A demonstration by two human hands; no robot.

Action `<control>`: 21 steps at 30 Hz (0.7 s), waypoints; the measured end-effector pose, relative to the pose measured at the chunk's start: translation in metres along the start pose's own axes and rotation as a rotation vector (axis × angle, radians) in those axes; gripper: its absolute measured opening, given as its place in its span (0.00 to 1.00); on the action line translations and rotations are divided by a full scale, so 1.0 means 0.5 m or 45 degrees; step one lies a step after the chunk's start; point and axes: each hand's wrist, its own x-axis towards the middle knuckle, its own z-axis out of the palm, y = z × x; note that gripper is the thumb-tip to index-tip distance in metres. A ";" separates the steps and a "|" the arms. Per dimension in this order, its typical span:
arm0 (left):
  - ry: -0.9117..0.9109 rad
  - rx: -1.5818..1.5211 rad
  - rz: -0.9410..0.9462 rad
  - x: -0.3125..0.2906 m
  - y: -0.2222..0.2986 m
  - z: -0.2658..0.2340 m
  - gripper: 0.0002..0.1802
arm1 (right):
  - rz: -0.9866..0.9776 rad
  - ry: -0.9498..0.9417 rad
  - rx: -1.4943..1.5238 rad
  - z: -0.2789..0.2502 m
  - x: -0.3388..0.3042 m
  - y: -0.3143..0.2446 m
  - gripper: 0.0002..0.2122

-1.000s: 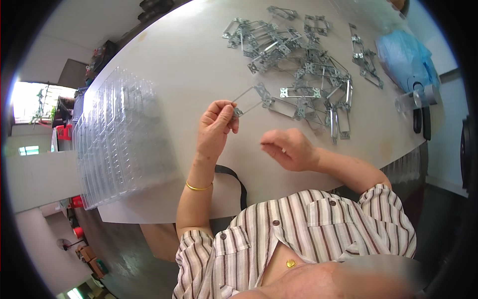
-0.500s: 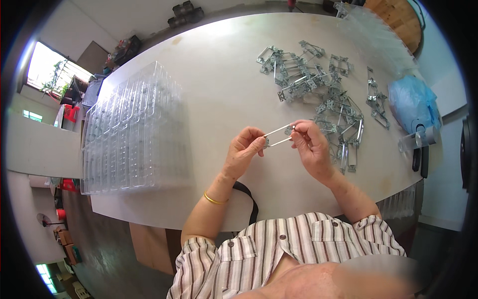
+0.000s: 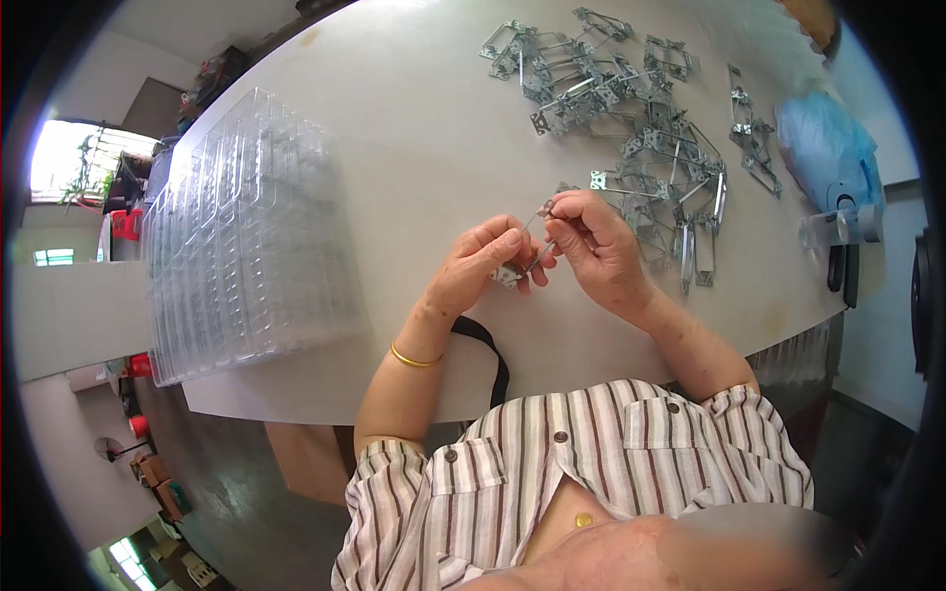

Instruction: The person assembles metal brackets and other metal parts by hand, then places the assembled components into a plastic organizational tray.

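Between my two hands I hold a small metal bracket frame (image 3: 506, 277), made of two thin rods with flat, holed plates at the ends. My left hand (image 3: 480, 258) is closed round one end, where a pierced plate shows below the fingers. The thumb and fingers of my right hand (image 3: 597, 245) pinch the other end. The frame lies at a slant, and my fingers cover parts of it. Just beyond my right hand spreads a loose heap of similar metal bracket frames (image 3: 670, 148).
Stacked clear plastic trays (image 3: 246, 246) stand at the table's left. A blue plastic bag (image 3: 830, 148) sits at the right edge, with a clear roll (image 3: 843, 229) beside it. More clear plastic (image 3: 749, 39) lies at the far right. A black strap (image 3: 493, 360) hangs near the front edge.
The frame between my hands has turned from broadside to a steeper slant, and one plate now shows under my left hand. My hands have drawn closer together. The whole view has shifted.
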 end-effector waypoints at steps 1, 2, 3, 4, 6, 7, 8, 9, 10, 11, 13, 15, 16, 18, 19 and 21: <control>-0.001 -0.001 -0.010 -0.002 -0.003 0.001 0.16 | 0.007 0.006 0.004 0.000 -0.003 0.004 0.05; -0.004 -0.060 -0.020 -0.006 -0.007 0.001 0.16 | -0.079 0.007 -0.062 0.000 -0.003 0.010 0.05; -0.007 -0.119 -0.028 -0.006 -0.010 0.001 0.16 | -0.165 0.007 -0.131 -0.002 0.000 0.014 0.06; -0.008 -0.120 -0.034 -0.004 -0.012 0.002 0.16 | -0.161 0.011 -0.130 -0.005 0.005 0.012 0.06; 0.060 -0.152 0.060 0.000 -0.015 0.006 0.18 | -0.345 0.196 -0.409 -0.013 0.014 -0.002 0.05; 0.057 -0.155 0.053 0.000 -0.016 0.005 0.18 | -0.339 0.201 -0.411 -0.016 0.010 -0.003 0.05; 0.104 -0.162 0.076 0.000 -0.016 0.003 0.18 | -0.216 0.189 -0.307 -0.021 0.006 -0.003 0.05; 0.150 -0.170 0.100 0.001 -0.016 0.002 0.19 | -0.096 0.175 -0.204 -0.025 0.003 -0.005 0.05; 0.148 -0.174 0.096 0.002 -0.015 0.001 0.19 | -0.091 0.178 -0.207 -0.027 0.001 -0.010 0.05; 0.146 -0.155 0.109 0.002 -0.014 0.000 0.19 | -0.044 0.147 -0.236 -0.027 -0.002 -0.017 0.05; 0.155 -0.136 0.115 -0.004 -0.015 -0.003 0.19 | 0.011 0.112 -0.255 -0.021 -0.006 -0.027 0.05; 0.228 0.048 0.092 -0.004 -0.016 -0.001 0.19 | 0.105 0.012 -0.275 -0.021 -0.007 -0.037 0.04; 0.227 0.046 0.091 -0.004 -0.018 -0.001 0.19 | 0.107 0.012 -0.276 -0.019 -0.008 -0.037 0.04; 0.205 0.111 0.126 -0.003 -0.021 0.000 0.20 | 0.118 0.022 -0.273 -0.016 -0.009 -0.036 0.03; 0.204 0.109 0.125 -0.002 -0.019 0.003 0.20 | 0.120 0.023 -0.275 -0.019 -0.009 -0.034 0.03; 0.233 0.293 0.134 -0.002 -0.014 0.010 0.19 | 0.187 0.009 -0.260 -0.023 -0.009 -0.030 0.04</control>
